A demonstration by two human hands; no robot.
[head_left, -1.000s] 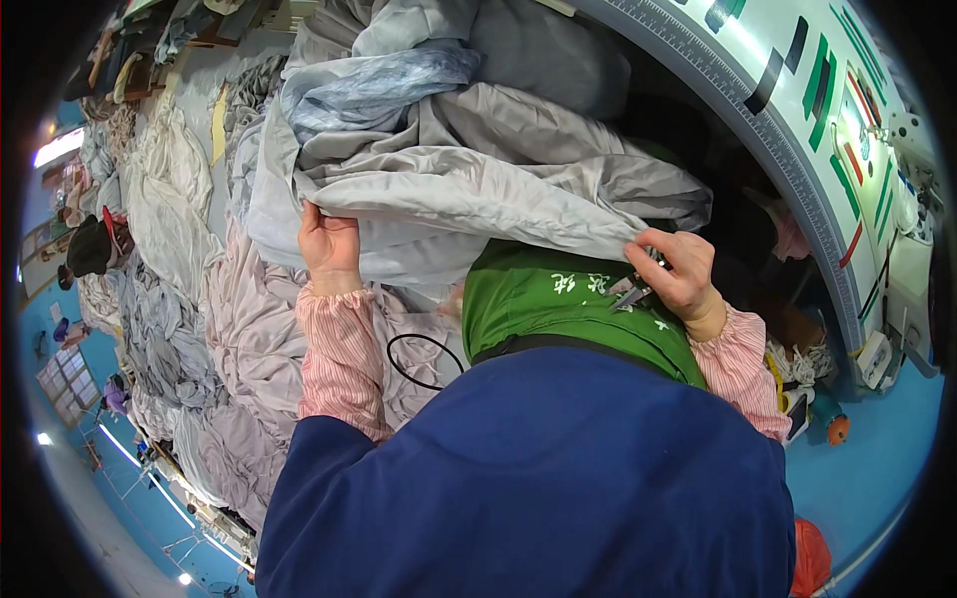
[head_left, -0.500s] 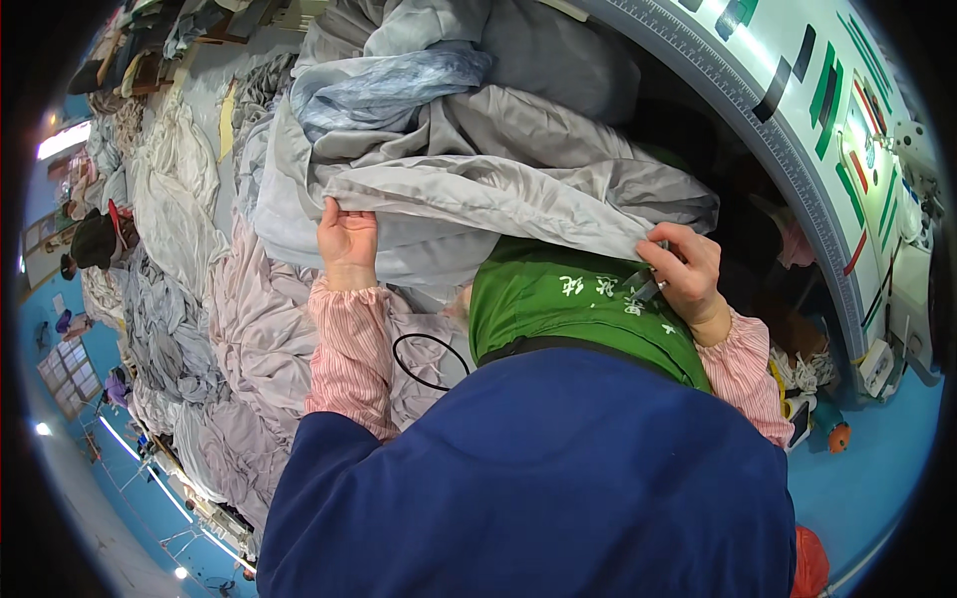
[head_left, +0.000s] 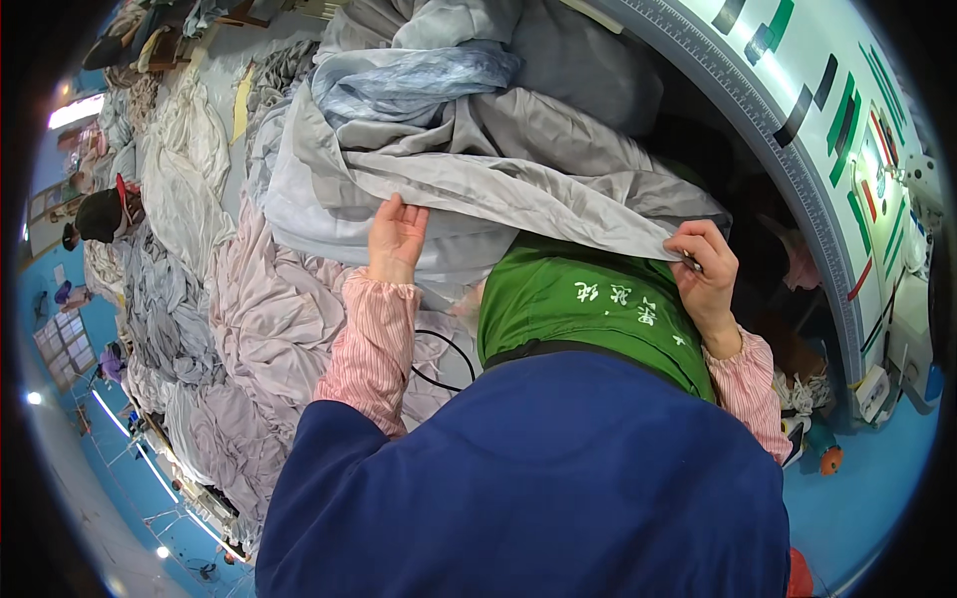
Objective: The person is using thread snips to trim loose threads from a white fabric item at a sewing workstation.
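Note:
A long fold of light grey fabric point(head_left: 518, 191) stretches across in front of me, its edge running between both hands. My left hand point(head_left: 399, 239) is palm up at the fabric's lower edge, fingers closed on it and partly hidden beneath it. At the fold's right end, my right hand point(head_left: 706, 267) pinches the edge between thumb and fingers. A small dark metal tool point(head_left: 691, 262) also shows in the right hand; most of it is hidden, so its kind is unclear. The fabric hangs over my green apron point(head_left: 588, 294).
Grey and blue cloth point(head_left: 409, 85) is heaped beyond the fold. Pale pink cloth point(head_left: 274, 299) and white cloth point(head_left: 184, 159) lie piled at left. A white table with a ruler edge point(head_left: 758, 110) curves along the right. A black cable loop point(head_left: 459, 351) lies by my left forearm.
My left hand has moved right along the fabric's edge, closer to the right hand. The right hand keeps its pinch, and the tool's blades no longer show below it.

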